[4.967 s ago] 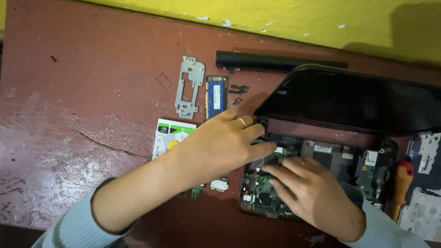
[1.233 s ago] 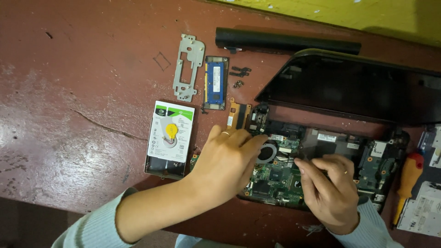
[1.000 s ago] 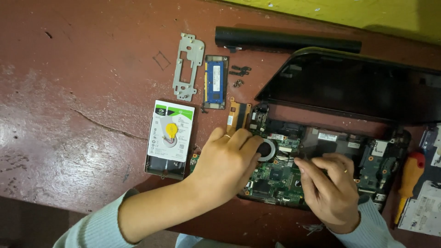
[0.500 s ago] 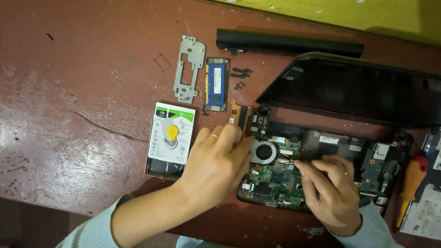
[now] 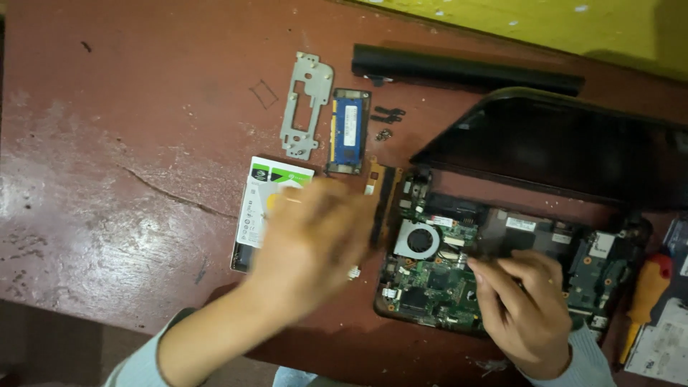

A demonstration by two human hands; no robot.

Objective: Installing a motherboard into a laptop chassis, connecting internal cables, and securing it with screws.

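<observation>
The opened laptop base (image 5: 502,276), its green motherboard (image 5: 437,283) and round cooling fan (image 5: 418,240) laid bare, lies on the reddish-brown table (image 5: 107,143) at the right. The right hand (image 5: 523,304) rests on the board, fingertips pinched together at a spot beside the fan (what they pinch is too small to tell). The left hand (image 5: 312,240) is blurred above the hard drive (image 5: 261,204), left of the base; whether it is open or closed cannot be told. Farther up lie a memory module (image 5: 349,131), a metal bracket (image 5: 307,104) and a long black battery (image 5: 466,69). An orange-handled screwdriver (image 5: 645,294) sits far right.
</observation>
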